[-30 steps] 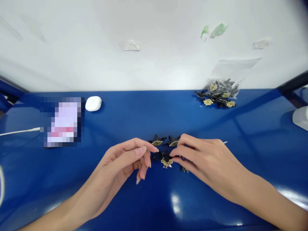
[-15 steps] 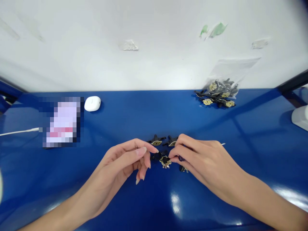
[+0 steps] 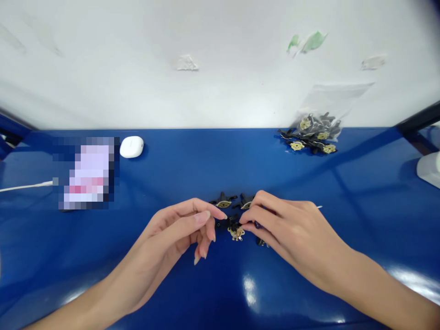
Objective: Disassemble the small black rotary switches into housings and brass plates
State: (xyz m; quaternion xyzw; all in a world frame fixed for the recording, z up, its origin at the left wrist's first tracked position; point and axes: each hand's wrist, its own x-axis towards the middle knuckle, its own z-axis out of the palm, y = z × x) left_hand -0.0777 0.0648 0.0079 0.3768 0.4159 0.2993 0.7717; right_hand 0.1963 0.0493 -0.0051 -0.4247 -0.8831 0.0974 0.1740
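1. The left hand (image 3: 165, 247) is entering from the near-left edge of the table and is hovering at the table's centre. Its fingers are partly curled and its hand is open, holding nothing visible. The tip of its index finger (image 3: 220, 214) is lying just beside the black-and-brass component (image 3: 235, 233).
2. The right hand (image 3: 295, 233) is entering from the near-right edge. Its fingers are curled inward, with the fingertips (image 3: 242, 220) pressing against the component's black upper part. Whether they are gripping it cannot be told.
3. The component is sitting near the table's centre, between both hands, its brass disc facing upward and outward.
4. A dark part (image 3: 262, 243) is lying partly under the right hand.
5. Two black parts with brass centres (image 3: 233, 200) are lying side by side just beyond the fingertips.
6. A thin white wire end (image 3: 319, 207) is protruding past the right hand.
7. Along the far-right edge, a clear plastic bag (image 3: 330, 103) is lying with more black-and-brass parts (image 3: 309, 137) in and beside it.
8. Near the far-left edge, a white rounded case (image 3: 131, 147) is sitting beside a pixelated object (image 3: 87, 173), and a white cable (image 3: 24, 186) is running toward the left edge of the blue table (image 3: 220, 288).
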